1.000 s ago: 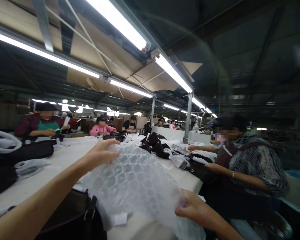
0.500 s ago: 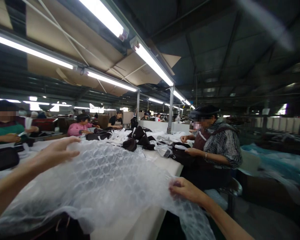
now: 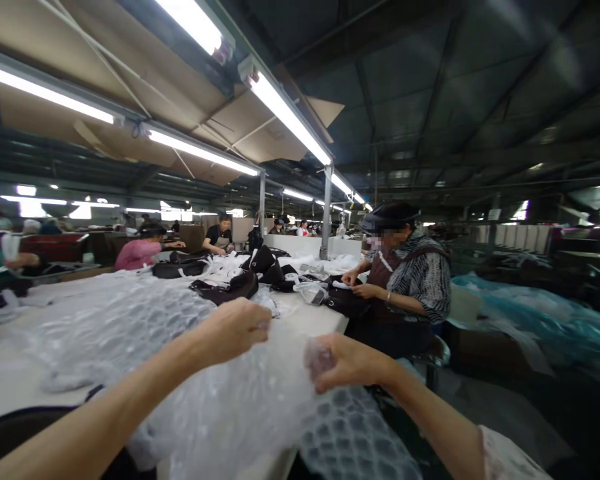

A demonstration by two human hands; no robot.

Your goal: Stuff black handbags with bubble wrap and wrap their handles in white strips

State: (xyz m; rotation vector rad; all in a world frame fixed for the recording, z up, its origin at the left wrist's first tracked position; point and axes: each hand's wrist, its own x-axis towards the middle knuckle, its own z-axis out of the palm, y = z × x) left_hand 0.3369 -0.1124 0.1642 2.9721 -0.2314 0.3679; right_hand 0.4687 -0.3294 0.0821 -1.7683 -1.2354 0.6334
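Observation:
A large clear sheet of bubble wrap (image 3: pixel 220 407) spreads across the white table and droops over its near right edge. My left hand (image 3: pixel 235 328) is closed above the middle of the sheet, its curled fingers pinching the plastic. To the right, my right hand (image 3: pixel 347 363) has its fingers bent round the sheet near the table edge, and part of the wrap hangs below it. A dark bag (image 3: pixel 25 427) lies at the lower left, partly hidden by my left forearm and the wrap.
Several black bags (image 3: pixel 263 267) with white stuffing lie farther up the white table (image 3: pixel 315 327). At the right edge a co-worker (image 3: pixel 415 273) sits handling a black bag. Other people sit across the table. Teal plastic sheeting (image 3: pixel 535 313) is heaped at the right; a metal post (image 3: pixel 326 213) rises behind.
My left hand has moved right across the wrap, from open to closed, coming near my right hand. The wrap has bunched toward the middle. The view has turned slightly right.

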